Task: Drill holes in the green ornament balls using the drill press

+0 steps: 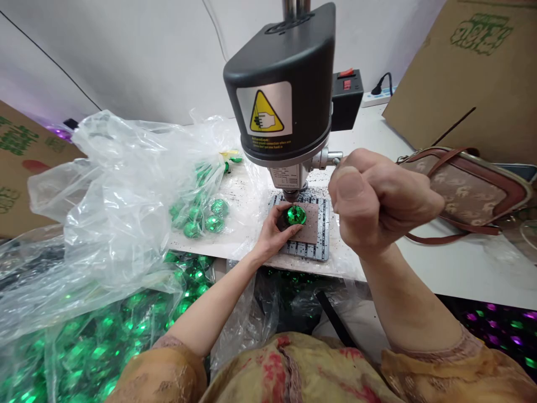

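A bench drill press [285,84] with a dark housing and a yellow warning label stands in the middle of the view. Below its chuck, my left hand [277,228] pinches a shiny green faceted ball [296,215] between thumb and fingers. The ball rests on a square brown board [309,230] on the slotted metal base [316,254]. The drill bit is at the top of the ball; whether it has entered cannot be told. My right hand [373,196] is closed in a fist around the feed lever [335,159] at the drill's right side.
Loose green balls [215,223] and a clear plastic bag [113,190] lie left of the drill. More green balls [96,341] fill a bag at lower left. On the right are a brown handbag [465,187], a cardboard box [465,73] and a power strip [376,98].
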Demonstrator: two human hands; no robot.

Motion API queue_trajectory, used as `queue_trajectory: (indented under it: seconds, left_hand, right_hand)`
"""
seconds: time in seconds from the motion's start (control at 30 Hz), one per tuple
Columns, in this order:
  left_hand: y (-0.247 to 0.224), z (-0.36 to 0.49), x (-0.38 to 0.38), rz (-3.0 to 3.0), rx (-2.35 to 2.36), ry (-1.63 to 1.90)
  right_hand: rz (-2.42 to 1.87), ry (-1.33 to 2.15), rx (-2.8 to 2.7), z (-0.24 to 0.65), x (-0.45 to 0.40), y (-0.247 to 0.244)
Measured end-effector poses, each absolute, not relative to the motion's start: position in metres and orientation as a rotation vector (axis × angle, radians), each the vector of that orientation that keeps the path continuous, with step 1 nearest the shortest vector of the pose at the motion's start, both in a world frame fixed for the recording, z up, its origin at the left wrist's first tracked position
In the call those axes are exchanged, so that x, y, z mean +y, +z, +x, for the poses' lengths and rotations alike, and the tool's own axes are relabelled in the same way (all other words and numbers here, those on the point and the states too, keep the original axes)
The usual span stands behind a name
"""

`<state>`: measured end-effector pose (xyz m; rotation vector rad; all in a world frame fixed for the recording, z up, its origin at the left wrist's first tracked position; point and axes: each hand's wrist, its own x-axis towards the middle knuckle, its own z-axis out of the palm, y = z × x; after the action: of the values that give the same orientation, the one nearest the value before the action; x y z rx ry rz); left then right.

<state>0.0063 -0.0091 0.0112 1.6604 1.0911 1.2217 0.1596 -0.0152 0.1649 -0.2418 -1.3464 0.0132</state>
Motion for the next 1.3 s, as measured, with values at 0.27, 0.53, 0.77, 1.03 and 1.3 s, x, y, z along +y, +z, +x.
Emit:
queue_trajectory:
  seconds: [0.27,0.53,0.77,1.03,1.3]
  left_hand:
    - [0.002,0.006,-0.007,1.674,1.055,1.217]
    - [-0.001,0.007,-0.008,1.683,1.032,1.236]
    - [-0.001,0.006,-0.008,1.68,1.012,1.23]
    - [0.006,0.01,-0.012,1.673,1.1,1.271]
    - [0.003,-0.019,-0.096,2.574,0.732,0.923]
  right_hand:
    - [-0.211,-0.039,-1.421,0.166,-0.01,0.15]
    - [-0.144,-0.077,-1.458,0.169,-0.007,0.141]
    - [-0.074,-0.156,-1.508,0.168,-0.003,0.129]
    - [-0.345,0.068,-1.348,0.157,-0.012,0.169]
    - [-0.549,0.164,-1.18,0.151,-0.014,0.196]
